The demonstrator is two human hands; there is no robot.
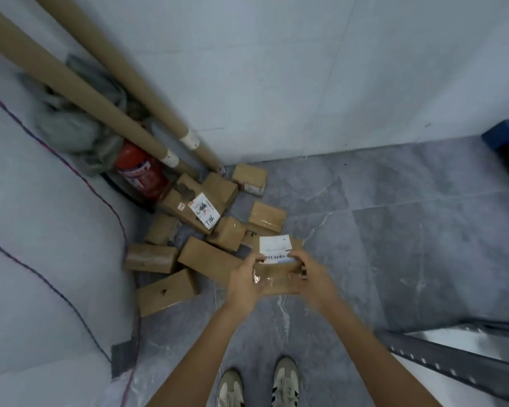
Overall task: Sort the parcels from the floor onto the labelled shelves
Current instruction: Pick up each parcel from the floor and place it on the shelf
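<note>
I hold a flat brown cardboard parcel point(279, 277) with a white barcode label on its far half, above the grey floor. My left hand point(244, 282) grips its left edge and my right hand point(312, 280) grips its right edge. Several other brown parcels point(209, 257) lie heaped on the floor in the corner to the left, one of them a larger box with a white handwritten label point(204, 211). A dark metal shelf frame point(441, 362) shows at the lower right.
Two long cardboard tubes point(106, 104) lean into the corner over a red fire extinguisher point(143, 174) and a grey bag point(77, 124). Thin cables point(71, 301) run down the left wall. A blue object point(506, 142) sits at the right edge. My shoes point(259, 383) stand below.
</note>
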